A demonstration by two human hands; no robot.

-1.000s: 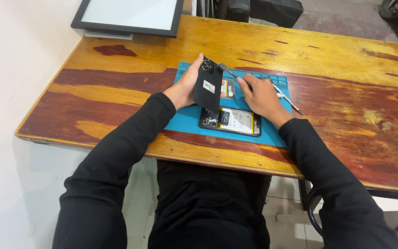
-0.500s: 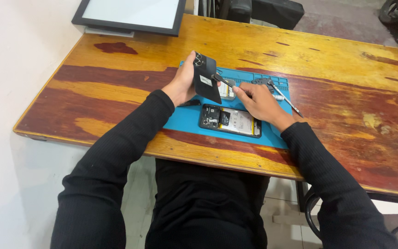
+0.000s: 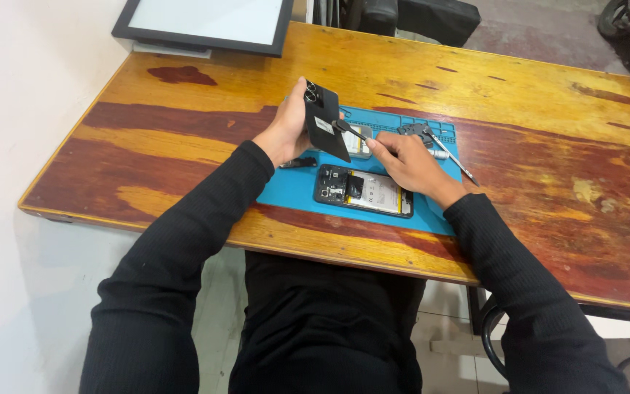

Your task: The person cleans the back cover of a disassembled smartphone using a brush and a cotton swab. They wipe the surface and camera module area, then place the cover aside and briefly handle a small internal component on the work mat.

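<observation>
My left hand (image 3: pixel 286 130) holds a black phone back cover (image 3: pixel 324 121) upright above the blue work mat (image 3: pixel 286 191); the cover's camera holes are at its top. My right hand (image 3: pixel 406 162) pinches a thin dark tool (image 3: pixel 349 130) whose tip touches the cover's inner side. Below both hands an opened phone (image 3: pixel 364 191) lies flat on the mat, battery and circuit board showing.
A long thin metal tool (image 3: pixel 452 156) and small parts lie on the mat's far right. A small clear piece (image 3: pixel 360 146) sits behind the cover. A framed white panel (image 3: pixel 205 23) rests at the wooden table's far left corner. The table edge (image 3: pixel 184 228) is close to my body.
My left hand has tipped the back cover more upright and shifted it slightly left. My right hand has come closer, bringing the tool tip against the cover.
</observation>
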